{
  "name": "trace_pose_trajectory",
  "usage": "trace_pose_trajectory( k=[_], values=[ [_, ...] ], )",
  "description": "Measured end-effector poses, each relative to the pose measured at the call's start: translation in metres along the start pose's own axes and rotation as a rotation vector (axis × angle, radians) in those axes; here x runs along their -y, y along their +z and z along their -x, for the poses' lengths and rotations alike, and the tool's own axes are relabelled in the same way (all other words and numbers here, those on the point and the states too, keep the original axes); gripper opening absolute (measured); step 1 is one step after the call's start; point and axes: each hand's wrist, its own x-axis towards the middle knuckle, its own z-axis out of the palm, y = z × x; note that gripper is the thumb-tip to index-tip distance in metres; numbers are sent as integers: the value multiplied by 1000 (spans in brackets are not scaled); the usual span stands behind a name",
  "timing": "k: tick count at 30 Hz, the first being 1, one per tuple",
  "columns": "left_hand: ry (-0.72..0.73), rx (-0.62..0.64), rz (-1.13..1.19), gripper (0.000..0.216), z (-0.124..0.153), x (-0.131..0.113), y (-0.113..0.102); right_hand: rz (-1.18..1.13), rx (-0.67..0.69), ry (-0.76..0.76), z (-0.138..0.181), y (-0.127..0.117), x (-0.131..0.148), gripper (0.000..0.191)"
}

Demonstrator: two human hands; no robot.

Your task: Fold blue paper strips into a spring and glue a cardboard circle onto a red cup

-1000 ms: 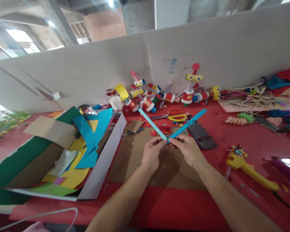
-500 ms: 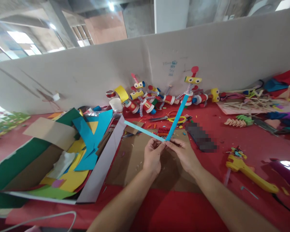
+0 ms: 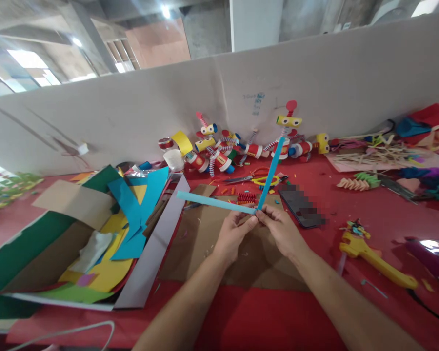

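Left hand [image 3: 234, 234]: in the lower middle of the frame, thumb and fingers closed on the near end of the pale strip [image 3: 212, 202].
Right hand [image 3: 283, 231]: just beside, pinching the foot of the blue strip [image 3: 270, 173].
Meeting point: mid-frame, at both sets of fingertips; mostly covered, so cannot tell whether glued, folded or merely pressed together, nor whether one piece or two.
Pale strip: ahead of the left hand and nearer to it; long axis almost level, running leftward to a free end in front of the box [image 3: 153, 253].
Blue strip: ahead of the right hand and nearer to it; long axis steep, leaning right, roughly square to the pale strip.
Cardboard [image 3: 190, 253]: flat beneath the hands, partly hidden by them.
Glue gun [image 3: 380, 261]: lower right, cord cut off by the frame.
Phone [image 3: 296, 204]: right of centre, partly blurred out.
Scissors [image 3: 239, 180]: beyond the strips, handles hard to sort from the clutter.
Tall figure [image 3: 289, 122]: upper middle, cup body partly behind the blue strip's tip.
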Motion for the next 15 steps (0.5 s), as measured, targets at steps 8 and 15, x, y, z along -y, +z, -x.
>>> trace_pose_trajectory(
  k=[8,15],
  values=[
    [-60,-12,-53,26,-2,7,0,-90,33,50,2,3,-7,23],
    [-32,-15,-52,25,-4,0,-3,-94,44,201,0,-2,-1,25]
  ],
)
